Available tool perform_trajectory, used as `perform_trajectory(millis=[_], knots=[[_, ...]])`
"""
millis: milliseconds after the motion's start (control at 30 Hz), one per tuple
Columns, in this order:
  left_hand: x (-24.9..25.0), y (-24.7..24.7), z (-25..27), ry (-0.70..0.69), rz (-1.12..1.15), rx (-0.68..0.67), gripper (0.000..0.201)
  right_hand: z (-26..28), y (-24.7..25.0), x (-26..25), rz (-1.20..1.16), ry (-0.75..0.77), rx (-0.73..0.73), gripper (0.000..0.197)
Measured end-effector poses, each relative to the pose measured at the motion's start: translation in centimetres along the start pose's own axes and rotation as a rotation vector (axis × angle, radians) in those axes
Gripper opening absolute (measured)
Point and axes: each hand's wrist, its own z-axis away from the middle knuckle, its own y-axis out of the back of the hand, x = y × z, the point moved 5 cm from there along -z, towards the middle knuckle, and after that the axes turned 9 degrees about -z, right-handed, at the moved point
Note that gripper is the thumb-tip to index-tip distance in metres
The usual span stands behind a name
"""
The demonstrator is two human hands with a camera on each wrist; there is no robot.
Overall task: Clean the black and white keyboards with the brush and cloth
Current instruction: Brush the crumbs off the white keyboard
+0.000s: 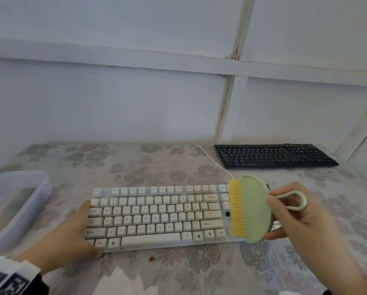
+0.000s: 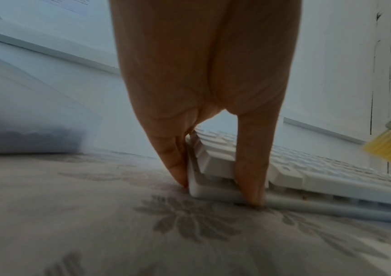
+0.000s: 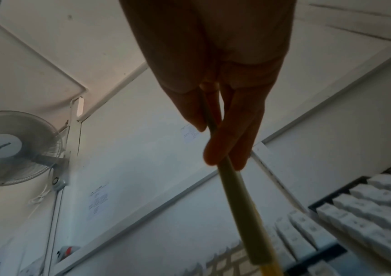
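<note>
The white keyboard (image 1: 157,216) lies across the middle of the flowered table; it also shows as the white keyboard (image 2: 307,173) and white keyboard (image 3: 355,214). My left hand (image 1: 72,237) grips its left end, thumb at the front edge and fingers (image 2: 175,164) against the side. My right hand (image 1: 299,222) pinches the green brush (image 1: 252,209) by its flat back, with the yellow bristles (image 1: 235,209) turned left over the keyboard's right end. The brush (image 3: 237,205) appears edge-on in the right wrist view. The black keyboard (image 1: 274,155) lies at the back right.
A translucent plastic box (image 1: 14,207) stands at the left edge of the table. A white cable (image 1: 212,160) runs from the white keyboard toward the wall. Something white (image 1: 123,282) lies at the near edge. A small reddish crumb (image 1: 151,259) sits in front of the keyboard.
</note>
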Motion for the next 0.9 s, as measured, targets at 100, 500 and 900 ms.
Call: perform_trajectory(millis=[100, 500, 900], knots=[[0.3, 0.1, 0.1, 0.008, -0.001, 0.011, 0.095, 0.2, -1.2, 1.1, 0.075, -0.077, -0.056, 0.012], [0.7, 0.1, 0.2, -0.005, 0.032, -0.009, 0.088, 1.0, -0.3, 0.1, 0.267, -0.242, -0.325, 0.021], [1.3, 0.0, 0.2, -0.016, 0.019, 0.006, 0.084, 3.7, -4.8, -2.1, 0.494, 0.314, -0.734, 0.008]])
